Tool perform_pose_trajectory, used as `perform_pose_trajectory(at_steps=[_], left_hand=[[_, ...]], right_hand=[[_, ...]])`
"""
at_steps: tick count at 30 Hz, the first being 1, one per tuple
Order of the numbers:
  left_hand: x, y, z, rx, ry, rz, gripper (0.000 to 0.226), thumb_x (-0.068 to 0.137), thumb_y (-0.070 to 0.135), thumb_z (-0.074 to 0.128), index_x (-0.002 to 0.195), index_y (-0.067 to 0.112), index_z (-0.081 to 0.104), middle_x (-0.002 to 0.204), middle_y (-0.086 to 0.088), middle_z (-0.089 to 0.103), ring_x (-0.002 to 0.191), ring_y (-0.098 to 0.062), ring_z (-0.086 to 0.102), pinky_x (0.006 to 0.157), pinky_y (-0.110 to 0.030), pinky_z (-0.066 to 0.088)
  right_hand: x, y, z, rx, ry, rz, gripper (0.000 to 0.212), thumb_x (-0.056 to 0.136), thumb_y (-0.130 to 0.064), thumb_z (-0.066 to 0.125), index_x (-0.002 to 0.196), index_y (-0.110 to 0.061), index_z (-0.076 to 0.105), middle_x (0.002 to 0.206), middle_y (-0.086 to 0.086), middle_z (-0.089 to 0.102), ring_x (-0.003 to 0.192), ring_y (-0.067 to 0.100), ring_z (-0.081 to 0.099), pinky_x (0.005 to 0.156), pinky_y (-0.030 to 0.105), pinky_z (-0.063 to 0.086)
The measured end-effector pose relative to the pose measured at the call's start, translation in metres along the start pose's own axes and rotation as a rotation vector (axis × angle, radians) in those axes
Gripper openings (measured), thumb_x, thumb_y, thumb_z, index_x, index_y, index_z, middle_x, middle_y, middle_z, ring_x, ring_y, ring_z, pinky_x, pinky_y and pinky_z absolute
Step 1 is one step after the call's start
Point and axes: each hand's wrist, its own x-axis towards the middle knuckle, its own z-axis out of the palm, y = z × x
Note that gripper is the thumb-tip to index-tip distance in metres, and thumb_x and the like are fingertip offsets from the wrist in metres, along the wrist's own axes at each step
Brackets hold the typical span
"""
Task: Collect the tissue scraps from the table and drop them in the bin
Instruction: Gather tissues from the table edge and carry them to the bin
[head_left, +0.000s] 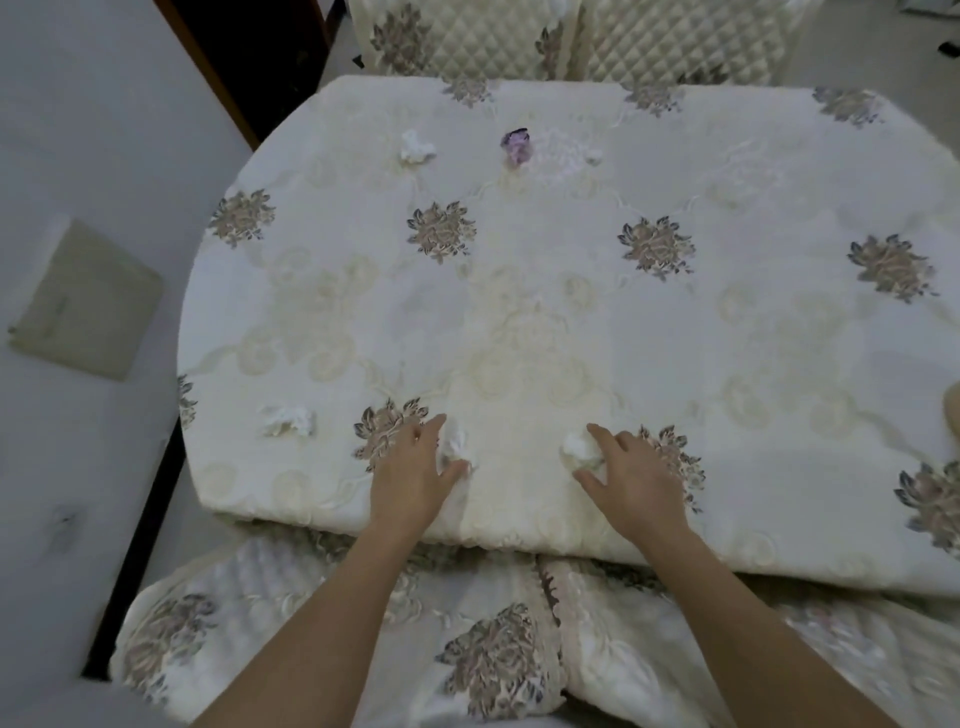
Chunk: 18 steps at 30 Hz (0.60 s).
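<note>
Both hands low on near edge of table (571, 322). Left hand (410, 467) half-curled round small scrap (457, 441), thumb under, not yet pinched. Right hand (631, 473) likewise cupped round tissue ball (582, 451), fingers spread.

Other scraps: near left (287, 420), far left (415, 147), purple bit (517, 145), small white one (594, 156) at far side.

Risks:
- light tissue slips from loose grip, rolls off edge
- white scraps lost against pale cloth
- bin not in view

I'm seeing a table (727, 338) under matt, embroidered floral cloth, slightly sheened. The tissue scraps (287, 420) look like soft crumpled paper, and the chairs (467, 41) wear quilted fabric, possibly satin.
</note>
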Motion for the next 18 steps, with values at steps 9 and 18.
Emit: perform_pose_trajectory(at_steps=[9, 18], left_hand=[[0.016, -0.007, 0.015, -0.040, 0.042, 0.183, 0.031, 0.076, 0.030, 0.080, 0.104, 0.018, 0.072, 0.097, 0.000, 0.064, 0.082, -0.022, 0.065, 0.069, -0.030, 0.050], [0.004, -0.006, 0.029, -0.101, 0.040, 0.247, 0.019, 0.081, 0.015, 0.078, 0.098, 0.007, 0.073, 0.088, -0.006, 0.064, 0.078, -0.026, 0.062, 0.068, -0.038, 0.052]], right_hand=[[0.002, -0.004, 0.017, -0.132, 0.189, -0.150, 0.037, 0.075, -0.026, 0.084, 0.109, -0.020, 0.071, 0.082, 0.002, 0.063, 0.076, 0.026, 0.058, 0.052, 0.030, 0.046], [-0.006, -0.009, 0.021, 0.030, 0.232, -0.030, 0.021, 0.092, -0.031, 0.065, 0.098, -0.011, 0.064, 0.077, 0.003, 0.064, 0.070, 0.025, 0.058, 0.053, 0.032, 0.042]])
